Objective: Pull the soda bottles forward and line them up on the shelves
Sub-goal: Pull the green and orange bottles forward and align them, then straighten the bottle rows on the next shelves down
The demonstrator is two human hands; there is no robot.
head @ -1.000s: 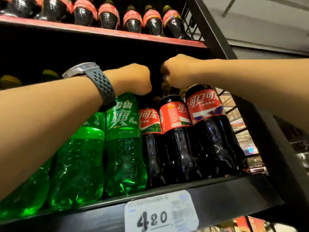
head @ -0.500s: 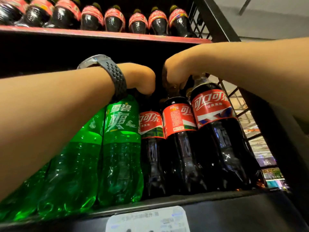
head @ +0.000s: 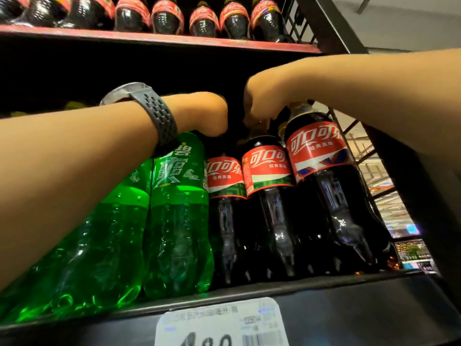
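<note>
Black metal shelf spans the view from 8 to 4 o'clock. A red-edged upper shelf at 12 o'clock carries a row of small dark bottles with red labels.

Front row on the black shelf: large green plastic soda bottles at 8 o'clock, then three large dark cola bottles with red labels running from centre toward 3 o'clock. The right cola bottle looks nearest the front lip. The middle cola bottle touches it. The left cola bottle appears set a little further back.

Step, as judged: drawing the cola bottles forward by their necks. The next move calls for sliding the middle and left ones level with the right one, bases kept flat on the shelf and labels facing out.

Both forearms reach up and in, from 9 and 3 o'clock. Right hand: knuckles up, fingers wrapped round the middle cola bottle's neck. Left hand: curled like a fist above the left cola bottle's top; whether it holds the cap is hidden, cannot tell.

Grey perforated watch strap on the left wrist. White price tag at 6 o'clock.
</note>
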